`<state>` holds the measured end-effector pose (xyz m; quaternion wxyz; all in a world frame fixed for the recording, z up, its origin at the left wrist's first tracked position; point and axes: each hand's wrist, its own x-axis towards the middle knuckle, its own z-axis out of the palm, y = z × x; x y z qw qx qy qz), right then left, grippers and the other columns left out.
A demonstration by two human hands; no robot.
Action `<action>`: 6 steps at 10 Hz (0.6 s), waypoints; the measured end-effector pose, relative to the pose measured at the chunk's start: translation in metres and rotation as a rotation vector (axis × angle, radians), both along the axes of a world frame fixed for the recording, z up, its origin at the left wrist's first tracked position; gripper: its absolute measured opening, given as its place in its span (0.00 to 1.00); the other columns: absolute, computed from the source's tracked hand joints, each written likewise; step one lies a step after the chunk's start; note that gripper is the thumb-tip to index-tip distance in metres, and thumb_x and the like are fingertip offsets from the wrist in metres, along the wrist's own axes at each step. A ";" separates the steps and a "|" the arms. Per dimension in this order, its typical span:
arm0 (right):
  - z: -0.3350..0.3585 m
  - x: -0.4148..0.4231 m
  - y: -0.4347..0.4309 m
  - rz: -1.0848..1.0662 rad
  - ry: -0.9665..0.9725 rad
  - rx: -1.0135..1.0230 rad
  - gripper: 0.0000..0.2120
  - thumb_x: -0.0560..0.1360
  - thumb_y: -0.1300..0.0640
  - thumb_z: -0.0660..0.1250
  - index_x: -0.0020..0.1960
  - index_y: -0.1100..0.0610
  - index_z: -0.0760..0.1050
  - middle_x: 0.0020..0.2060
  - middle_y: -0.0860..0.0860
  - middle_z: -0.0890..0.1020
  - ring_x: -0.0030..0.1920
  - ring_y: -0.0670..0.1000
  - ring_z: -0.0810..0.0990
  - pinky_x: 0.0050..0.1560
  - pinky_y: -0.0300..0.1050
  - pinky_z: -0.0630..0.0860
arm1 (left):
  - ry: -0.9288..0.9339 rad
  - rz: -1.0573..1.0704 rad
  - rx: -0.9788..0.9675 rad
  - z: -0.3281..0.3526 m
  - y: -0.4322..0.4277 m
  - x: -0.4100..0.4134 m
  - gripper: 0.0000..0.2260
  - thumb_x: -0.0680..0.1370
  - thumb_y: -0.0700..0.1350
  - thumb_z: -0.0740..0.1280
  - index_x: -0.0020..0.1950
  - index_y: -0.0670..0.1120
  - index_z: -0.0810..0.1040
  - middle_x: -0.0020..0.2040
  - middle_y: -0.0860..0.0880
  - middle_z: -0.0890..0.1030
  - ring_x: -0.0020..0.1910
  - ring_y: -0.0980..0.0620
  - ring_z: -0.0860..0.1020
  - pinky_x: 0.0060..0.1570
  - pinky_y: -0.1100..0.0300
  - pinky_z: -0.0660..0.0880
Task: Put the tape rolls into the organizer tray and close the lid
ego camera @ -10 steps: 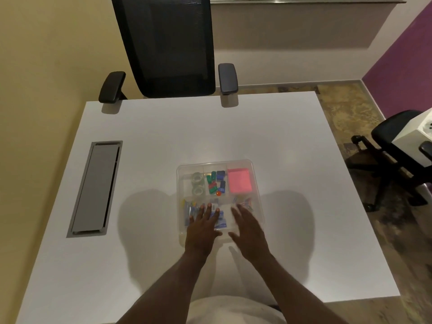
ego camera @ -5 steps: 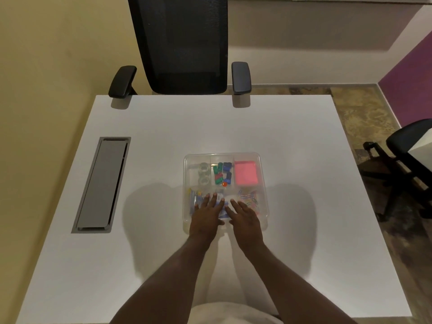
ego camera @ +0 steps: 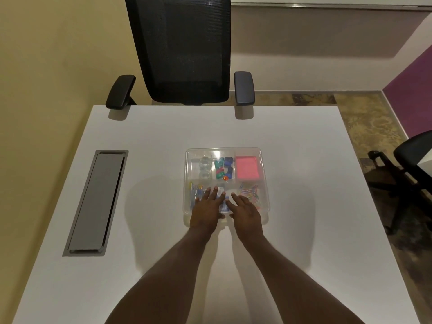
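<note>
A clear plastic organizer tray [ego camera: 263, 169] sits mid-table with its transparent lid [ego camera: 224, 151] lying over it. Through the lid, clear tape rolls [ego camera: 205, 168] show in the back-left compartment. Beside them are coloured binder clips [ego camera: 223, 168], a pink sticky-note pad [ego camera: 247, 167] and coloured paper clips [ego camera: 250, 194]. My left hand [ego camera: 207, 210] and my right hand [ego camera: 245, 211] rest flat, fingers spread, side by side on the near half of the lid. Neither hand holds anything. The near middle compartment is hidden under them.
The white table [ego camera: 152, 141] has a grey cable hatch [ego camera: 97, 203] at the left. A black mesh office chair [ego camera: 182, 54] stands at the far edge. Another black chair [ego camera: 411, 164] stands on the floor at the right.
My right hand has moved left and forward onto the lid, beside my left hand. The view has shifted, so the tray sits a little farther from me.
</note>
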<state>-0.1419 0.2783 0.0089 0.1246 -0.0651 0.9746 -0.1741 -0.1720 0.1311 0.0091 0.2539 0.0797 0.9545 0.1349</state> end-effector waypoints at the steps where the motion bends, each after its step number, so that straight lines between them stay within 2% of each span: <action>1: -0.001 -0.013 -0.001 -0.003 -0.008 0.019 0.27 0.81 0.55 0.68 0.78 0.51 0.67 0.78 0.51 0.66 0.80 0.55 0.62 0.81 0.55 0.58 | 0.021 -0.015 -0.017 -0.001 -0.002 -0.015 0.34 0.85 0.57 0.63 0.87 0.56 0.52 0.89 0.50 0.48 0.89 0.46 0.47 0.86 0.43 0.48; 2: 0.000 -0.016 0.000 0.009 0.054 0.020 0.27 0.78 0.55 0.72 0.75 0.53 0.71 0.76 0.53 0.70 0.78 0.57 0.67 0.79 0.57 0.62 | 0.038 -0.017 -0.018 -0.002 -0.005 -0.017 0.34 0.85 0.59 0.62 0.88 0.56 0.51 0.89 0.50 0.48 0.89 0.46 0.46 0.86 0.43 0.48; 4: 0.006 -0.009 0.005 0.109 0.082 0.059 0.28 0.81 0.51 0.66 0.79 0.53 0.64 0.79 0.53 0.64 0.80 0.55 0.61 0.81 0.55 0.58 | 0.096 -0.006 -0.016 0.000 -0.001 -0.004 0.33 0.86 0.61 0.57 0.88 0.55 0.48 0.89 0.50 0.45 0.89 0.47 0.43 0.86 0.41 0.41; 5: 0.013 -0.005 0.006 0.130 0.241 0.067 0.27 0.70 0.54 0.80 0.67 0.60 0.79 0.67 0.58 0.80 0.67 0.59 0.80 0.66 0.59 0.78 | 0.147 0.027 -0.004 0.002 -0.003 0.007 0.31 0.88 0.60 0.52 0.88 0.54 0.46 0.89 0.50 0.45 0.89 0.48 0.43 0.86 0.44 0.39; 6: 0.011 -0.002 0.004 0.126 0.371 0.126 0.26 0.68 0.55 0.82 0.63 0.62 0.82 0.63 0.59 0.83 0.63 0.59 0.83 0.60 0.59 0.82 | 0.171 0.023 -0.009 0.004 -0.009 0.014 0.31 0.88 0.59 0.51 0.88 0.52 0.45 0.89 0.50 0.45 0.89 0.48 0.44 0.87 0.46 0.40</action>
